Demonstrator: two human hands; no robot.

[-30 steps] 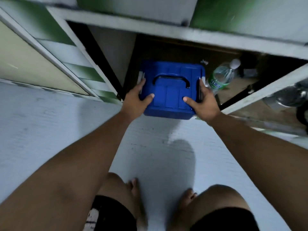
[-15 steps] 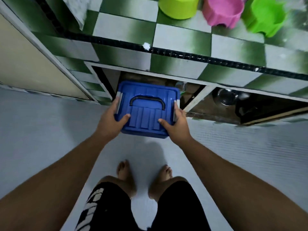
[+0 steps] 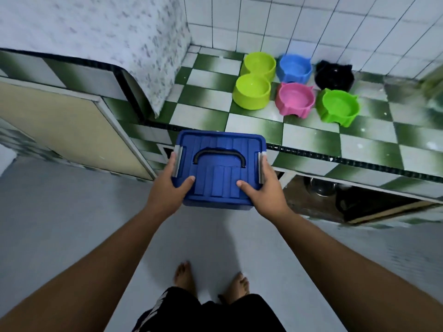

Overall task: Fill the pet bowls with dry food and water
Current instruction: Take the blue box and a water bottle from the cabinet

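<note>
I hold a blue lidded plastic box (image 3: 219, 168) with a black carry handle and grey side latches, level in front of the counter edge. My left hand (image 3: 165, 188) grips its left side and my right hand (image 3: 266, 190) grips its right side, thumbs on the lid. On the green-and-white checkered counter (image 3: 275, 130) stand several empty pet bowls: a lime double bowl (image 3: 254, 82), a blue one (image 3: 293, 70), a black one (image 3: 334, 76), a pink one (image 3: 294, 100) and a green one (image 3: 338, 107).
Below the counter an open cabinet (image 3: 335, 197) shows a steel pot and dark items. A beige cabinet door (image 3: 60, 130) stands open at the left. A patterned white wall (image 3: 96, 39) borders the counter's left side. My bare feet stand on grey floor (image 3: 72, 224).
I pulled the blue box out of the cabinet under the counter and lifted it to counter height as I stood up. The pet bowls came into view.
</note>
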